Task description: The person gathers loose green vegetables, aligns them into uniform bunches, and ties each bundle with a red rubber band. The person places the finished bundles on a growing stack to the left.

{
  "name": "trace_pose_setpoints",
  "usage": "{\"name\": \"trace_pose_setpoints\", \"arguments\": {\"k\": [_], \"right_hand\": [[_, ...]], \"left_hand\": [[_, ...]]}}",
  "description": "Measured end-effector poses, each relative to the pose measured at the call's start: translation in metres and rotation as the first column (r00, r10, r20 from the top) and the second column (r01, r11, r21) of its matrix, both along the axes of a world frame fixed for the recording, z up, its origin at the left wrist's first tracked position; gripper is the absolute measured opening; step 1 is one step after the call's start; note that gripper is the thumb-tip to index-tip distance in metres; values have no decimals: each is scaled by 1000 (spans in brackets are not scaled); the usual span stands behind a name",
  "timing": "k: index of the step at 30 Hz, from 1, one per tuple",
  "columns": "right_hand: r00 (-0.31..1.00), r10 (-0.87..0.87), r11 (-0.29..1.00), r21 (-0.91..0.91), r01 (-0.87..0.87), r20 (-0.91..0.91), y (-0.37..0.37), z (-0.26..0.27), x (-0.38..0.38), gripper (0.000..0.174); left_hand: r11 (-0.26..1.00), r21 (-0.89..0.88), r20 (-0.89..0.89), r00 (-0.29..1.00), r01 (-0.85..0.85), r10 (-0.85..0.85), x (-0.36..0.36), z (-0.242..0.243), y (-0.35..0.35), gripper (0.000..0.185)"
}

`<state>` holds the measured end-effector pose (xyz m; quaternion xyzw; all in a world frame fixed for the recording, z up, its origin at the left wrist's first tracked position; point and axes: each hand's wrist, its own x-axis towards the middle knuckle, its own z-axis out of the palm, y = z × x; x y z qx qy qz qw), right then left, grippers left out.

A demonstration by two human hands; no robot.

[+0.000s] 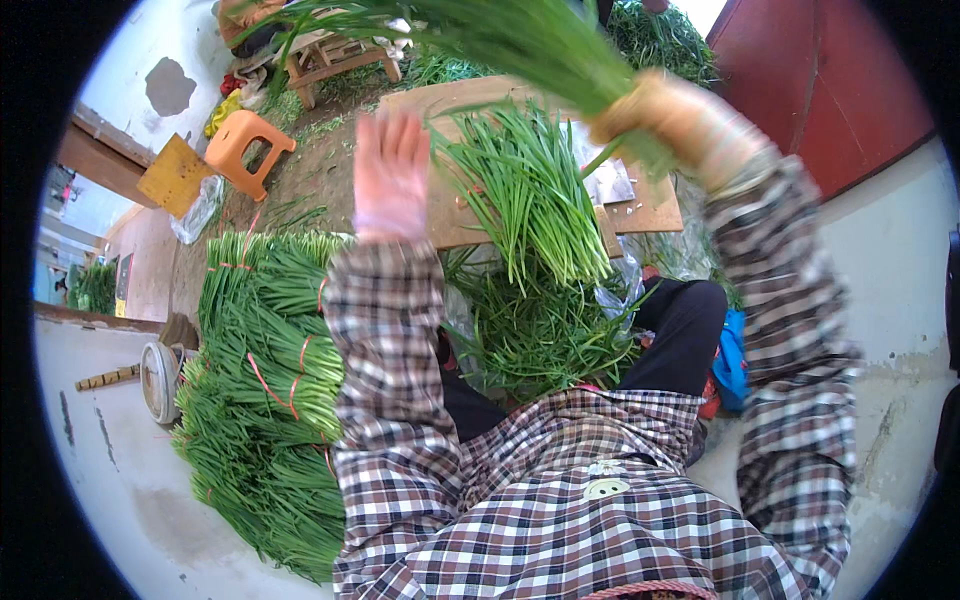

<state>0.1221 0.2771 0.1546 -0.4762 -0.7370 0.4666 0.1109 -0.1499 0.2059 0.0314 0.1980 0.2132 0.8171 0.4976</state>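
Note:
My right hand [645, 120], gloved and blurred by motion, grips a bunch of long green garlic chives [480, 45] whose leaves sweep up and to the left. Raised at the table's left side is my left hand [391, 176], its fingers extended, holding nothing. Between and below the hands, a loose heap of chives [532, 202] lies on the low wooden table [420, 94], with the pale stem ends over the near edge. A cleaver-like metal blade [611, 176] with a wooden handle [607, 231] lies just right of that heap, partly covered.
Tied chive bundles [277, 375] are stacked at the left. Loose leaves [540, 337] lie between my knees beneath the table edge. An orange plastic stool [244, 150] stands at the upper left. Beyond are a wooden bench [337, 60] and a person's sleeve [244, 19]. A red panel [817, 90] stands right.

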Motion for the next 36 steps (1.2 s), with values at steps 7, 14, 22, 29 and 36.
{"name": "trace_pose_setpoints", "arguments": {"k": [7,14,22,29,36], "right_hand": [[811,-554,514,-844,155,-189,12,-199,-20,19],[786,-570,437,-898,44,-239,11,-189,-8,24],[844,-479,384,-922,-43,-239,16,-222,-7,25],[874,-403,473,-879,-54,-271,23,-242,5,27],[887,-47,859,-471,-199,-460,20,-204,35,31]], "left_hand": [[742,-669,-104,985,33,-137,63,-148,-75,40],[643,-766,-147,975,-5,-168,86,-199,-60,51],[647,-724,-192,831,240,-523,101,-148,-11,69],[526,-850,-489,381,-7,-785,114,-114,46,68],[493,-865,-422,396,92,-815,122,-76,67,73]]}}
